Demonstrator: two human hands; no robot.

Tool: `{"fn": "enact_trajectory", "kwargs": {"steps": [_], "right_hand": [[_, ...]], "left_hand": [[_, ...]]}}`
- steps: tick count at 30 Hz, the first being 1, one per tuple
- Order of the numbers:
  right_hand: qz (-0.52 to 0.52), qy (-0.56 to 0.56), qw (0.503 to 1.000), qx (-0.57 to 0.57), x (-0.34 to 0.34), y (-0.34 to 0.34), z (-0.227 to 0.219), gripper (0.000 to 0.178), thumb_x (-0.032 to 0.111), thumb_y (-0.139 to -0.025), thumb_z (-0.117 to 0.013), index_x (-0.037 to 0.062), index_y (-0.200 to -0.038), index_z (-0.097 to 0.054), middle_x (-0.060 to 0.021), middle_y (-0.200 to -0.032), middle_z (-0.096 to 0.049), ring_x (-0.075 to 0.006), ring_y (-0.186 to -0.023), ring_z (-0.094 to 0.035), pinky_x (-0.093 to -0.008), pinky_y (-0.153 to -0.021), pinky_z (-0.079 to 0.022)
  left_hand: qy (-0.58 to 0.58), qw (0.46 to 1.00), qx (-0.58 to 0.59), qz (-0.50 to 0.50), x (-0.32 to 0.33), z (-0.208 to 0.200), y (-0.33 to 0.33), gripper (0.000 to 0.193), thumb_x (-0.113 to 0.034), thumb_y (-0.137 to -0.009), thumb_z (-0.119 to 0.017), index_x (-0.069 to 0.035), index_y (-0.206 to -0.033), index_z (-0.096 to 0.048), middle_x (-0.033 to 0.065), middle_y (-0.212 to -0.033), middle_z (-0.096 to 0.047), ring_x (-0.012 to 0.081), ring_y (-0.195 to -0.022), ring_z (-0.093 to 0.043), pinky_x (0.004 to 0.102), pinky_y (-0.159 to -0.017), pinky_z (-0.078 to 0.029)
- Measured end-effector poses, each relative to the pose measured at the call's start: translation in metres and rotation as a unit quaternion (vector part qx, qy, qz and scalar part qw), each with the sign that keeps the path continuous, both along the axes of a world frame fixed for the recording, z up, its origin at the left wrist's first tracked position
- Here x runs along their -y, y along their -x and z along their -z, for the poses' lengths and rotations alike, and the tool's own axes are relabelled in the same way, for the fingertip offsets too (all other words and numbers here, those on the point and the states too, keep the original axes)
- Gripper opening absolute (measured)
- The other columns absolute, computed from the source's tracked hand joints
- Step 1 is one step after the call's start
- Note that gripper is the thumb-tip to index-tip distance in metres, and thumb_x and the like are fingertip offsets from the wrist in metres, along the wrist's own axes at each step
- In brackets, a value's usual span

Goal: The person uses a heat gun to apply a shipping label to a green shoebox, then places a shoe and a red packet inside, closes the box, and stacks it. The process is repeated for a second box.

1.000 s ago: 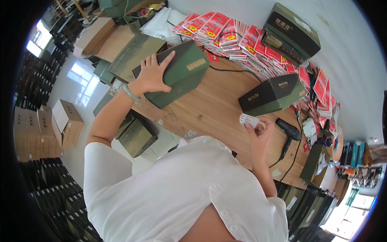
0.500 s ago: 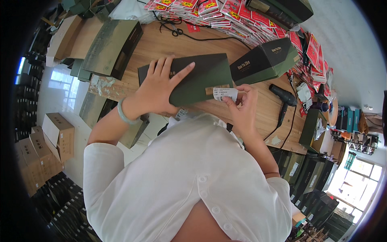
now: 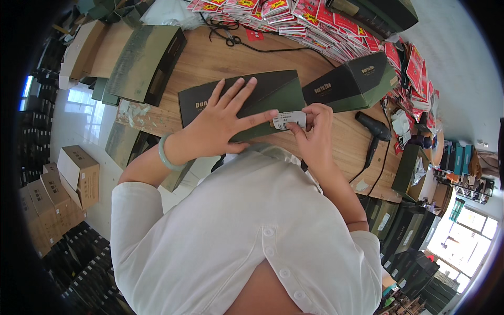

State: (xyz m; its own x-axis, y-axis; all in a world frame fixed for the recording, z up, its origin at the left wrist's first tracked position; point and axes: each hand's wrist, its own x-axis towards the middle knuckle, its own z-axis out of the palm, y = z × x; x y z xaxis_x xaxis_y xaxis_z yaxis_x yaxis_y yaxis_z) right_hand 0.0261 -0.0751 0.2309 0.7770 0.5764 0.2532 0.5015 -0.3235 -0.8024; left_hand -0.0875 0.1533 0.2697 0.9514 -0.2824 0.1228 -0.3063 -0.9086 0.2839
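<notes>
- White label [image 3: 289, 120], over the near right end of the green-and-black box [image 3: 275, 86]; I cannot tell whether it touches the box there.
- The right hand [image 3: 315, 130], just beside the box's right end, pinches the label's right end between thumb and fingers.
- The left hand [image 3: 223, 121] lies spread over the box, index fingertip right by the label's left corner.
- The label looks light, thin and bendable, likely easy to crease; an end or edge seems the best hold. The box looks like stiff card, probably steadied well by a flat palm.
- The box sits along the near edge of the table [image 3: 210, 60], close to the shirt, so room on that side looks tight.
- Beyond the box, a stretch of wood shows, crossed by a black cable [image 3: 291, 50].
- Right of the box, a second box [image 3: 344, 79] crowds its end; a hair dryer [image 3: 374, 126] lies farther right.
</notes>
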Motion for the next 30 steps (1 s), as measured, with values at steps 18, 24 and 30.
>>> {"fn": "enact_trajectory", "kwargs": {"steps": [18,24,30], "right_hand": [[-0.036,0.044,0.998,0.025,-0.004,-0.004,-0.015,0.034,-0.002,-0.083,-0.065,0.0017,-0.111,-0.047,-0.0180,-0.112,-0.044,-0.0358,-0.094,-0.054,-0.0405,-0.074,-0.049],[-0.057,0.062,0.995,0.056,-0.007,-0.011,-0.025,0.018,0.003,-0.092,-0.056,0.0017,-0.108,-0.048,-0.0184,-0.106,-0.047,-0.0391,-0.089,-0.055,-0.0439,-0.072,-0.047],[-0.066,0.125,0.987,0.076,-0.013,-0.010,-0.043,0.017,0.018,-0.096,-0.055,0.0021,-0.102,-0.051,-0.0166,-0.105,-0.050,-0.0371,-0.079,-0.060,-0.0439,-0.066,-0.049]], "left_hand": [[-0.032,0.997,0.063,0.041,0.010,0.011,-0.005,0.068,-0.031,-0.071,-0.075,-0.036,-0.135,-0.054,0.0074,-0.153,-0.034,0.0334,-0.136,-0.036,0.0601,-0.111,-0.025],[-0.041,0.994,0.074,0.071,0.013,0.017,-0.006,0.068,-0.021,-0.071,-0.073,-0.030,-0.136,-0.053,0.0019,-0.148,-0.042,0.0241,-0.133,-0.041,0.0557,-0.112,-0.026],[-0.052,0.994,0.065,0.070,0.022,0.014,-0.011,0.072,-0.019,-0.073,-0.070,-0.029,-0.140,-0.047,0.0020,-0.149,-0.040,0.0248,-0.135,-0.039,0.0568,-0.113,-0.024]]}}
